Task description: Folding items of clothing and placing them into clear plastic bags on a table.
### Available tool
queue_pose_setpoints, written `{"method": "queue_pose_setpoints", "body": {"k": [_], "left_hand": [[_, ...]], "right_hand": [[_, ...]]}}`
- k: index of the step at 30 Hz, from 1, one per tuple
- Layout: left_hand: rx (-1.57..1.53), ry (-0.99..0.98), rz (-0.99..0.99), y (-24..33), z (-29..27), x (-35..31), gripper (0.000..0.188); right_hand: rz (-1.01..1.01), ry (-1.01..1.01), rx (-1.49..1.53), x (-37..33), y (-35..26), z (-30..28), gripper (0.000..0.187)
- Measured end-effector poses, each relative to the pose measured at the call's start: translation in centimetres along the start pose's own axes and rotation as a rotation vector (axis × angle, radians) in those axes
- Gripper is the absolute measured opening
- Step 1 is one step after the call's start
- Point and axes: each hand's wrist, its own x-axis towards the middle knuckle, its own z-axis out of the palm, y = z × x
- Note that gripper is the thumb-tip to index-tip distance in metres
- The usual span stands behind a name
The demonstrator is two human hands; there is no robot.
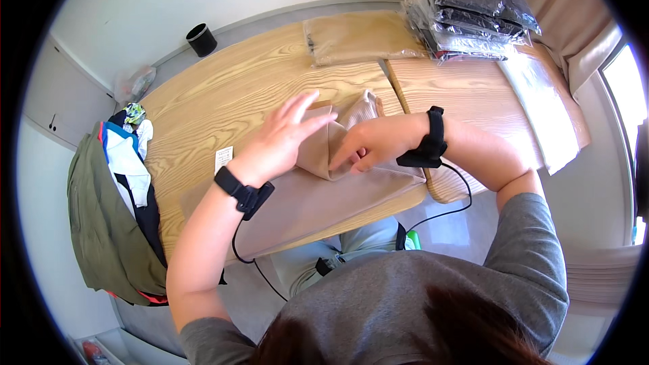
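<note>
A beige-taupe garment (291, 203) lies along the near edge of the wooden table, partly folded over on itself; its exact kind cannot be made out. Above the folded part is my left hand (278, 136), its fingers spread and nothing held in it. My right hand (380, 140) bends down onto the fold, its index finger stretched against the cloth and the other fingers curled loosely. A finely ribbed part of the cloth (362, 111) bunches up just beyond the right hand. A small white printed label (224, 157) shows beside my left wrist.
Clothes including an olive garment (108, 209) pile at the table's left end. A bagged tan garment (362, 37) lies at the back, beside stacked dark garments in clear bags (473, 10). Clear plastic sheets (541, 108) lie on the right. Behind the table stands a black bin (201, 40). Cables trail from both wristbands.
</note>
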Motion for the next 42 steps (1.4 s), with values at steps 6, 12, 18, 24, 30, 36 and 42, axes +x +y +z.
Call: {"method": "queue_pose_setpoints", "body": {"k": [6,12,18,24,30,36,42], "left_hand": [[-0.110,-0.126,-0.054,-0.2,4.2,0.2,0.053],[0.083,0.003,-0.061,-0.9,3.7,0.1,0.028],[0.149,0.052,0.032,3.9,-3.3,-0.6,0.013],[-0.051,-0.010,0.151,11.6,-6.6,-2.0,0.022],[-0.474,-0.121,0.232,16.1,-5.3,-2.5,0.026],[-0.585,-0.166,0.341,17.7,-3.5,-2.0,0.024],[-0.729,-0.062,0.121,16.3,-6.5,-3.5,0.022]], "right_hand": [[0.230,0.504,-0.097,-3.3,7.5,-4.6,0.024],[0.443,0.414,-0.052,-2.8,11.1,-4.9,0.030],[0.361,0.423,0.152,-2.7,12.5,-4.9,0.030],[0.332,0.441,0.171,-3.1,13.7,-4.8,0.020],[0.366,0.449,0.100,-2.8,13.5,-4.7,0.017],[0.318,0.428,0.103,-3.2,13.9,-4.7,0.016],[0.354,0.412,0.046,-2.1,14.2,-5.0,0.017]]}}
